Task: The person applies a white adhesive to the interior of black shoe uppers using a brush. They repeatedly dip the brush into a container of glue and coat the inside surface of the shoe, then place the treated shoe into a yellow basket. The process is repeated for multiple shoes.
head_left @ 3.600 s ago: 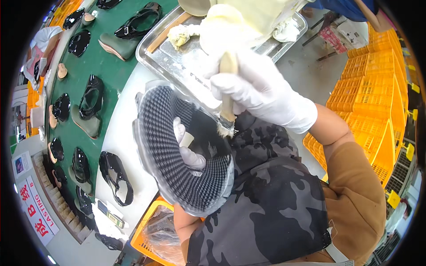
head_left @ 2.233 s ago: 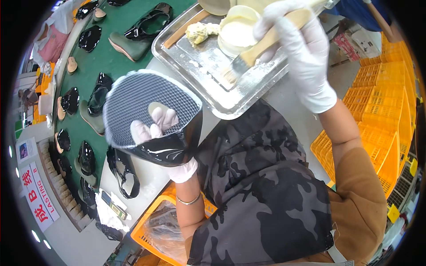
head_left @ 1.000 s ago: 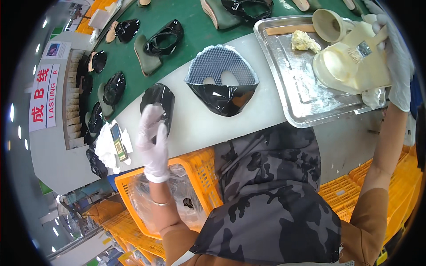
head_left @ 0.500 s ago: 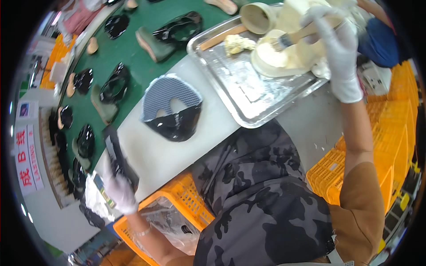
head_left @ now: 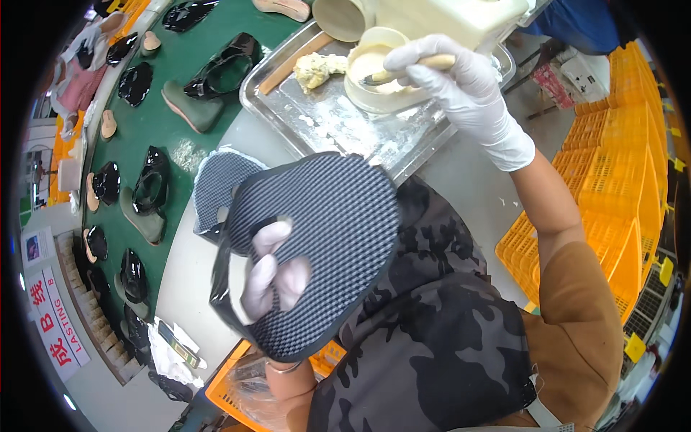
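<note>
My left hand (head_left: 260,281), in a white glove, grips a black shoe upper (head_left: 335,230) from beneath. Its fingers show through the openings, and the dark checkered lining faces up. In my gloved right hand (head_left: 471,93) is a wooden-handled brush (head_left: 436,62), its bristle end down in a round cream tub (head_left: 384,101) of pale paste. The tub stands on a paste-smeared metal tray (head_left: 338,137). Partly hidden behind the held piece, another upper (head_left: 222,178) with light checkered lining lies on the white bench (head_left: 188,270).
Black shoe uppers and green shoe lasts (head_left: 193,108) are spread over the green surface at left. A yellowish lump (head_left: 315,70) and wooden stick (head_left: 291,59) lie on the tray. Orange crates (head_left: 594,194) are stacked at right. A brush strip (head_left: 97,309) borders the left.
My left hand has brought the black upper from the bench's left side to the middle, lining now up. My right hand has tilted the brush lower into the tub. The whole view has shifted.
</note>
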A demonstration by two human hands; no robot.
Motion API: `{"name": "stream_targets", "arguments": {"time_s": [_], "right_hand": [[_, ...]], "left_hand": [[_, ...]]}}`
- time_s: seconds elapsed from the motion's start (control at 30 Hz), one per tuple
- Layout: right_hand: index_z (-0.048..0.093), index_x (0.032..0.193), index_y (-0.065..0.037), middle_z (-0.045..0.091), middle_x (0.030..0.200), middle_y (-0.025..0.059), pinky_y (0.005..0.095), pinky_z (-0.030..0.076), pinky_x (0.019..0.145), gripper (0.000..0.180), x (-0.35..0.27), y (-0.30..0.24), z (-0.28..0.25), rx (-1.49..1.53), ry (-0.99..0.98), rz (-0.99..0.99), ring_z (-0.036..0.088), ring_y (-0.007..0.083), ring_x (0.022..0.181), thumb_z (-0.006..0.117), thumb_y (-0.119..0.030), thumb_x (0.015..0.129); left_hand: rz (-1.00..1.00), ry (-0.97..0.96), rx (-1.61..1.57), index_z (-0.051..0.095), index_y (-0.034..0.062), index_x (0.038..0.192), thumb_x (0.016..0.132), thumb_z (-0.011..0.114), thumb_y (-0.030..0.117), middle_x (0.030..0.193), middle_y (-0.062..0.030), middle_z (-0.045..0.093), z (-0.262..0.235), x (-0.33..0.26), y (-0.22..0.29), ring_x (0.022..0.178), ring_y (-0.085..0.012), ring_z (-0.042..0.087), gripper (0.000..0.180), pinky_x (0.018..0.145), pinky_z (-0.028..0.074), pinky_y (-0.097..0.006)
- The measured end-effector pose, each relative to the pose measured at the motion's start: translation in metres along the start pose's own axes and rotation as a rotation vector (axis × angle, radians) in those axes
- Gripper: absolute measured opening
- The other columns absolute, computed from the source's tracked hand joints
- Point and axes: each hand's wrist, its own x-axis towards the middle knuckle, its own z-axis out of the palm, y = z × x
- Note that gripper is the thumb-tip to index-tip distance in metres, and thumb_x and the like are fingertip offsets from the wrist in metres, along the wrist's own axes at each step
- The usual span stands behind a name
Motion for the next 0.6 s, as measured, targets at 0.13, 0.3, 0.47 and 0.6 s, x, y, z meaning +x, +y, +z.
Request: {"name": "stream_targets", "arguments": {"time_s": [0.13,0.3,0.47,0.6], "right_hand": [[0.056,0.098,0.000,0.061,0.093,0.0081,0.0228,0.048,0.073,0.016,0.002,-0.015,-0.015,-0.042,-0.033,-0.073,0.059,0.0119,0.081,0.044,-0.010,0.093],[0.055,0.078,0.004,0.064,0.081,0.0153,0.0310,0.049,0.063,0.018,0.008,-0.003,-0.016,0.272,0.060,-0.284,0.062,0.0198,0.070,0.050,-0.009,0.089],[0.057,0.085,0.001,0.062,0.086,0.0096,0.0308,0.048,0.070,0.016,0.025,-0.006,-0.008,0.399,-0.245,-0.573,0.059,0.0195,0.074,0.050,-0.013,0.089],[0.059,0.088,-0.006,0.060,0.079,0.0020,0.0249,0.047,0.061,0.009,0.023,-0.020,0.012,0.493,-0.148,-0.650,0.059,0.0170,0.070,0.059,-0.014,0.085]], "left_hand": [[-0.198,-0.107,0.136,0.034,-0.0037,0.128,0.093,0.030,0.015,0.120,-0.0124,0.047,-0.003,0.031,-0.013,0.061,-0.0143,0.050,0.040,0.042,0.034,-0.019],[-0.446,-0.283,-0.001,0.028,-0.0028,0.132,0.095,0.028,0.014,0.135,-0.0097,0.038,-0.007,0.056,-0.015,0.062,-0.0156,0.050,0.041,0.040,0.036,-0.019],[-0.523,-0.287,0.051,0.020,-0.0023,0.136,0.094,0.027,0.012,0.141,-0.0099,0.032,-0.006,0.066,-0.020,0.060,-0.0154,0.050,0.044,0.039,0.035,-0.017],[-0.482,-0.023,0.143,0.032,-0.0065,0.128,0.089,0.036,0.012,0.124,-0.0174,0.046,0.007,0.060,-0.039,0.053,-0.0131,0.049,0.043,0.039,0.035,-0.019]]}}
